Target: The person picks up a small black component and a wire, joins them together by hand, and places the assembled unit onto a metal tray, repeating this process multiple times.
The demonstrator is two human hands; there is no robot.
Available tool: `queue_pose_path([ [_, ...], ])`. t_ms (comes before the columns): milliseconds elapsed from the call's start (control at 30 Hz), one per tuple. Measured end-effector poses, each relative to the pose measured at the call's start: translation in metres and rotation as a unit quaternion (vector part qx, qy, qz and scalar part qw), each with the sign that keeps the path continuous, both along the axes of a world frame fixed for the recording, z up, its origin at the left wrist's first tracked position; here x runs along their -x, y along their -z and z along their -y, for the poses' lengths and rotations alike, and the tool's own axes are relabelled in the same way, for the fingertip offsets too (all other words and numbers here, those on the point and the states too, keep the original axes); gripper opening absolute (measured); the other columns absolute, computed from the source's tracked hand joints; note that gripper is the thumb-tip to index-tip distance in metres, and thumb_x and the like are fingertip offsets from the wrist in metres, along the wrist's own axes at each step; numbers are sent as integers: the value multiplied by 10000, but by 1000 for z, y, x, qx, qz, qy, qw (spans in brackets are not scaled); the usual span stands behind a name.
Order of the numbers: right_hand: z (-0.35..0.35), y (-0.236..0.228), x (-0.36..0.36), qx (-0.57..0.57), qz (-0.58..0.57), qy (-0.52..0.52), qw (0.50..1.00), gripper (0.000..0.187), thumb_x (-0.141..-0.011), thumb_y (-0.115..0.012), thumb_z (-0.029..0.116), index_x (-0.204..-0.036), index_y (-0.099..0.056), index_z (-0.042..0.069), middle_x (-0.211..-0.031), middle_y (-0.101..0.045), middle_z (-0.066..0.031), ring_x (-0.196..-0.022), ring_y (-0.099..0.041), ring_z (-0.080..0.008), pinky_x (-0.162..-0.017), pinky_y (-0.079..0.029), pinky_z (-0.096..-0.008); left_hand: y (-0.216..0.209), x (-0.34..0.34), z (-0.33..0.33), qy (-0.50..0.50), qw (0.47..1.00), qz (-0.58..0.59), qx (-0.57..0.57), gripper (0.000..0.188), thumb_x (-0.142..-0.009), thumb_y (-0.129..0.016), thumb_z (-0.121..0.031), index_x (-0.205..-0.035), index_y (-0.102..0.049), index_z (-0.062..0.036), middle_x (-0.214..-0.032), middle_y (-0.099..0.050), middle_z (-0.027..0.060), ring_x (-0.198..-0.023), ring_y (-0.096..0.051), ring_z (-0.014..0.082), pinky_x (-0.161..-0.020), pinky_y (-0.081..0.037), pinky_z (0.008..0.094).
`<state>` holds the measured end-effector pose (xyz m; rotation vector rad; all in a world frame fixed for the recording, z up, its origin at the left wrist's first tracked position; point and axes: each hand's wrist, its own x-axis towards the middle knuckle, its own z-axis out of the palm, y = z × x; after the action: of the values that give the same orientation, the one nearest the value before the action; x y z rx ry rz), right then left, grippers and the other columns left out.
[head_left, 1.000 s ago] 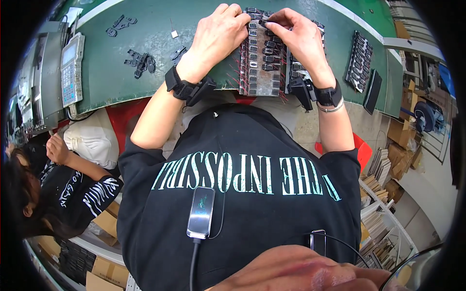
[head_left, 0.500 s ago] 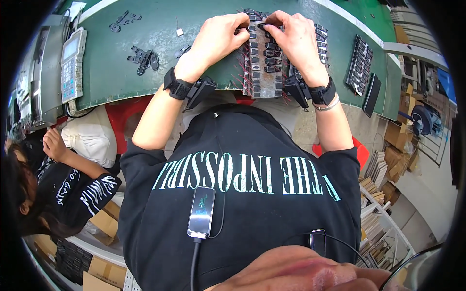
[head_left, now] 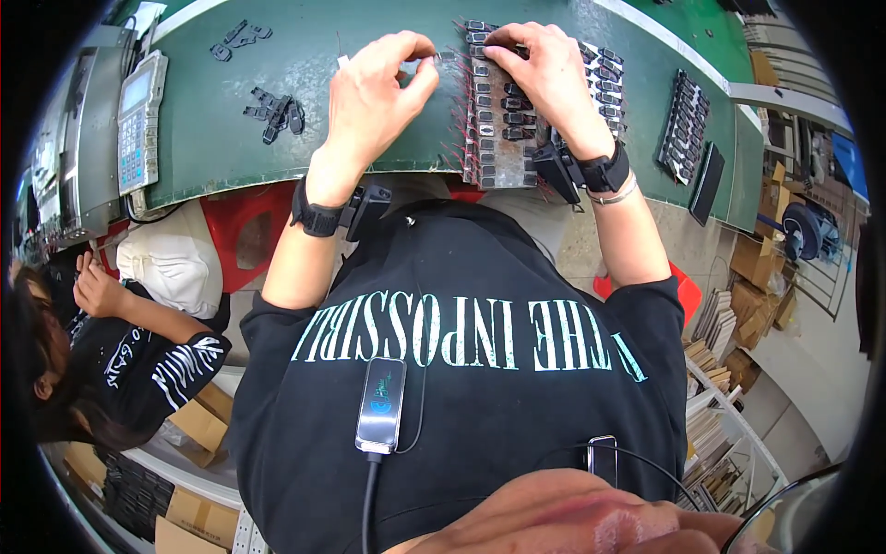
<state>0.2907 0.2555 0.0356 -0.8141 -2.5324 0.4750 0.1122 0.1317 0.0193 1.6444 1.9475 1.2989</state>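
Observation:
A long metal fixture (head_left: 510,166) lies on the green workbench, lined along both sides with small black parts and thin red wires. Just left of its upper end is my left hand (head_left: 378,97), thumb and forefinger curled close together. A small dark part (head_left: 447,56) shows at those fingertips. My right hand (head_left: 552,85) reaches over the fixture with thumb and forefinger pinched at the left row, near its upper end. What the right fingertips grip is hidden. Right of that hand runs another row of black parts (head_left: 606,85), partly covered by it.
Loose black parts lie in a pile (head_left: 275,114) and a smaller group (head_left: 240,40) on the left. A keypad device (head_left: 138,120) stands at the left edge. Rightward are a filled strip of black parts (head_left: 683,125) and a black bar (head_left: 707,182). A co-worker (head_left: 129,342) sits at left.
My left hand has moved left, away from the fixture, and a small dark part now shows at its fingertips. My right hand has shifted slightly left to the fixture's left row.

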Motion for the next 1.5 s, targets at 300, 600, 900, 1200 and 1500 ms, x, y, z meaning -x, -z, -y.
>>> queue_pose_path([
  [300, 6, 0, -5, -70, -42, 9, 997, 148, -835, -684, 136, -968, -724, 85, -872, -671, -62, -771, -618, -237, -743, -491, -320, 2, -10, 29, -11, 997, 73, 18, 117, -812, -663, -132, -917, -665, -80, -900, -694, 68, -796, -678, 221, -626, -533, 308],
  [600, 46, -11, -8, 307, -64, -74, 947, 227, -870, -668, 124, -1082, -693, 46, -874, -655, -53, -786, -596, -128, -726, -477, -268, 2, -19, 38, 29, 994, -71, -77, 105, -806, -668, -112, -903, -644, -84, -878, -679, 54, -817, -668, 221, -662, -542, 305],
  [900, 61, -48, -32, 329, 54, -51, 941, 227, -920, -617, 126, -1110, -676, 16, -921, -645, -33, -762, -568, -112, -739, -479, -274, 16, 12, 56, -69, 969, -227, -74, 118, -793, -688, -120, -899, -647, -89, -876, -629, 20, -813, -627, 204, -663, -537, 314],
  [1200, 81, -31, -45, 592, -314, 63, 739, 278, -954, -564, 93, -1201, -594, -30, -998, -638, -73, -841, -627, -146, -806, -509, -286, 23, 22, 48, -33, 960, -278, 11, 157, -777, -720, -148, -913, -684, -77, -901, -610, 29, -906, -561, 222, -779, -494, 350],
  [1500, 85, -11, -44, 542, -302, 67, 781, 279, -929, -604, 47, -1194, -588, -38, -1031, -658, -104, -883, -663, -165, -819, -532, -281, 25, 15, 47, -18, 965, -258, 34, 157, -778, -709, -119, -927, -677, -80, -917, -619, 41, -935, -562, 248, -824, -478, 364],
])
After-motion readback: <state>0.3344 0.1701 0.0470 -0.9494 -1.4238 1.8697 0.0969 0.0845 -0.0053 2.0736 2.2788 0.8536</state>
